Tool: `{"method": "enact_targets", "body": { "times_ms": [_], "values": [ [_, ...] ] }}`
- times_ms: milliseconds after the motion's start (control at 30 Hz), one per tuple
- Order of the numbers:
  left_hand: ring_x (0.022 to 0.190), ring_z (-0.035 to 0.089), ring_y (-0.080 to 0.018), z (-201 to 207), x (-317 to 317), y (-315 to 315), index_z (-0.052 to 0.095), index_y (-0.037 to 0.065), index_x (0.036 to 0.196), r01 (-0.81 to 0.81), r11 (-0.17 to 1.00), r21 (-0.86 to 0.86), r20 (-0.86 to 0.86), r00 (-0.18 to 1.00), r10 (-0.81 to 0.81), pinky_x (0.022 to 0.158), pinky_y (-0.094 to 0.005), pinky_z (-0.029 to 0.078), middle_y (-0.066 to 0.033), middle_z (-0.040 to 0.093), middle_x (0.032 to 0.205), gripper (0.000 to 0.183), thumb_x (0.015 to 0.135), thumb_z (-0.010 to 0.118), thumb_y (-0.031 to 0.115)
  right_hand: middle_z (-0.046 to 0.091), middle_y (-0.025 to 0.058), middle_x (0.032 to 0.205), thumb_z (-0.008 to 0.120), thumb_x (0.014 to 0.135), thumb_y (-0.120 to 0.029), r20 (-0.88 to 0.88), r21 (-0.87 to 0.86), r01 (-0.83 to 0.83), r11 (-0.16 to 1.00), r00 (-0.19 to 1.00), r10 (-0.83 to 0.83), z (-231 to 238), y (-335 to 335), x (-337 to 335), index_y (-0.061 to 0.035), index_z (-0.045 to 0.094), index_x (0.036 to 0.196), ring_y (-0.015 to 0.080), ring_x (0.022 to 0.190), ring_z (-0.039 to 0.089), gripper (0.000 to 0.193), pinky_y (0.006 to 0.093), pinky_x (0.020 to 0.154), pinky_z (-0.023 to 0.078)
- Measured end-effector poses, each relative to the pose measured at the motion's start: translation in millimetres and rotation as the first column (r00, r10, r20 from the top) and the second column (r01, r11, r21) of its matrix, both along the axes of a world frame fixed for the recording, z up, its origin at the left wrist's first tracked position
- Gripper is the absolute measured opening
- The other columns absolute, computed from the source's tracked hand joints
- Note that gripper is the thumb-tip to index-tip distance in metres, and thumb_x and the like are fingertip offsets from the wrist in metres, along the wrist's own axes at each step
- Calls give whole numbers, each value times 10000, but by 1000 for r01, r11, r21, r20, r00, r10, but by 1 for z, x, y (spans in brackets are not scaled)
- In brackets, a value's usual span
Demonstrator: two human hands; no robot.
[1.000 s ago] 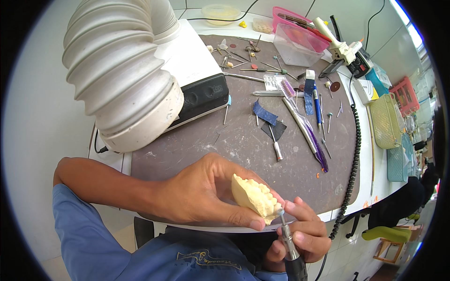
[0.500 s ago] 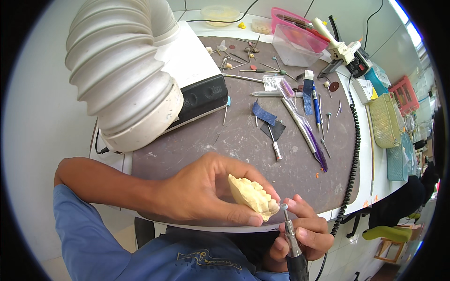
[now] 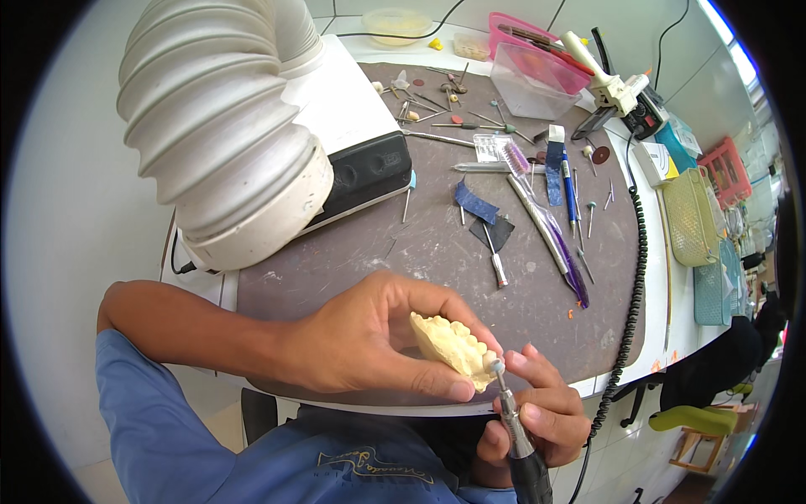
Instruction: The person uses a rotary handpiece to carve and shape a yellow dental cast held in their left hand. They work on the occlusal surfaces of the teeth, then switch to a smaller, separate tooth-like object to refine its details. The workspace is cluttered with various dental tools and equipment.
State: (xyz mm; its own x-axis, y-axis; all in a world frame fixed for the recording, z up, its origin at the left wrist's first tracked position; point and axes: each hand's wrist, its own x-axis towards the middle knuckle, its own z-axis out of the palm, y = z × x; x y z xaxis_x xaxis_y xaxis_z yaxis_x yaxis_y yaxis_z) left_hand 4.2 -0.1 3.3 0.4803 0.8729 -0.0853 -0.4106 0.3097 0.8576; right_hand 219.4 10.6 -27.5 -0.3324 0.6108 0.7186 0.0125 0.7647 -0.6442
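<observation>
A pale yellow plaster dental model (image 3: 453, 346) with a row of teeth is gripped between the thumb and fingers of my left hand (image 3: 365, 340). My right hand (image 3: 546, 412) is closed round a rotary handpiece (image 3: 519, 441) with a black body and a metal nose. The small pale rounded bit (image 3: 497, 366) at its tip meets the right end of the model's teeth; whether it presses on them I cannot tell. Both hands are above the front edge of the bench. Part of the model is covered by my left fingers.
A ribbed white suction hose (image 3: 227, 143) hangs at the left beside a black-fronted box (image 3: 361, 176). Several burs, a purple toothbrush (image 3: 516, 160), a blue pen (image 3: 568, 193) and blue abrasive strips (image 3: 477, 203) lie on the brown mat (image 3: 336, 277). A coiled black cord (image 3: 636, 277) runs down the right.
The handpiece in my right hand has moved slightly up and left, bringing its bit from beside the model onto the end teeth. My left hand has barely shifted.
</observation>
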Motion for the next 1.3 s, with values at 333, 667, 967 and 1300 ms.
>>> {"method": "enact_targets", "body": {
  "times_ms": [333, 667, 967, 1300],
  "values": [
    [1074, 576, -168, -1, 1, -1, 631, -4, 1045, -28, 999, 22, -52, 998, 29, 993, -345, 410, -111, 634, 1099, 314, 748, 730, -34, 621, 92, 769, 752, 767, -167, -49, 5, 35, 999, 998, -34, -3, 2, 1, -80, 481, 1063, 344, 913, 661, 411, 475, 837, 529],
    [1131, 533, -211, -11, 5, -1, 642, 11, 1030, -95, 975, 203, -12, 995, 100, 1022, -370, 367, -112, 619, 1096, 299, 748, 725, -43, 594, 159, 832, 677, 831, -212, -153, -241, 99, 965, 979, -138, 3, 4, -11, -35, 518, 1083, 282, 829, 650, 346, 387, 758, 546],
    [1231, 479, -235, -11, 7, -2, 613, -1, 1042, -46, 982, 181, 35, 999, 41, 1015, -347, 382, -129, 576, 1159, 280, 779, 686, -58, 636, 175, 852, 743, 676, 72, -79, -214, 18, 977, 996, -36, 6, 7, -11, -48, 545, 1070, 315, 867, 668, 457, 365, 761, 548],
    [1033, 562, -138, -6, 6, -7, 628, -13, 1027, -56, 988, 147, -13, 998, 59, 894, -274, 437, -101, 600, 1076, 278, 764, 710, -49, 573, 113, 801, 727, 786, -215, -85, -45, 87, 995, 992, -91, 6, 4, -5, -62, 575, 997, 263, 767, 658, 301, 370, 713, 552]
  ]
}}
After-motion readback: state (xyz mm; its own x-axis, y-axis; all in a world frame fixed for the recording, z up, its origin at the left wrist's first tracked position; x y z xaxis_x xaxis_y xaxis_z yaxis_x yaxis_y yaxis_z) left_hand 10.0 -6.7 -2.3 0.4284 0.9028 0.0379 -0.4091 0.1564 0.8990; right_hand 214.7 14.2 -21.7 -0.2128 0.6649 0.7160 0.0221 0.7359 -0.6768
